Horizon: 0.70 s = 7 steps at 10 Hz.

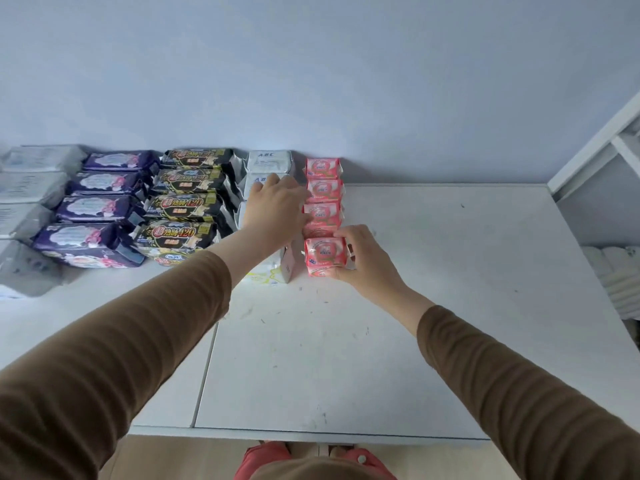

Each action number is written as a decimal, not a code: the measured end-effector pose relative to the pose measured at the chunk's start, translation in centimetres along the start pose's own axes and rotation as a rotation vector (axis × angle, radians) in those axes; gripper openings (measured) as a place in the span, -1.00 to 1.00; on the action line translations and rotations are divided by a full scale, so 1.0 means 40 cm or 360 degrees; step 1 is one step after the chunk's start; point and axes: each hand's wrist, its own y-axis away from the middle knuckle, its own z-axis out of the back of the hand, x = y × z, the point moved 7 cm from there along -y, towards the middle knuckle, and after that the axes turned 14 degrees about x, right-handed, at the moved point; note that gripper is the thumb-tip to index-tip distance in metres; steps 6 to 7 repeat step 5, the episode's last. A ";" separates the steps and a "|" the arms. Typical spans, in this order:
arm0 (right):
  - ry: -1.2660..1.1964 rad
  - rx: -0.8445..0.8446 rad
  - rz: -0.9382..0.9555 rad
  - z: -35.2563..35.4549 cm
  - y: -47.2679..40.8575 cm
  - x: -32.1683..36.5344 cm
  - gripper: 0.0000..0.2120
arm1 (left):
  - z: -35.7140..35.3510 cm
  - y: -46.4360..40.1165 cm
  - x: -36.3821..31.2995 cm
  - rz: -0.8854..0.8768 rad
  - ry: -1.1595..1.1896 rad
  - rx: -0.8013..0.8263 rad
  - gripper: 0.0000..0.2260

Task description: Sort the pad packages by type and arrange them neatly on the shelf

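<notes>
- Head view, centre of frame: the right hand [360,256] grips the nearest small pink plastic pad package [325,257], fingers curled round its right side, thumb at its lower edge.
- That package stands at the near end of a column of matching pink packages [322,191] running away toward the wall.
- Just left, the left hand [275,207] lies with fingers extended over the white pad packages [269,161], fingertips touching the pink column.
- Further left, the black-and-gold long packages [185,206] and purple long packages [100,207] lie with long axes across the frame.
- All rest on the white shelf top [433,271].
</notes>
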 end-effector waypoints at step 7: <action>0.0442 -0.0274 -0.0231 0.015 -0.040 0.088 -0.35 | 0.024 0.250 0.178 0.0176 0.0317 -0.0290 -0.69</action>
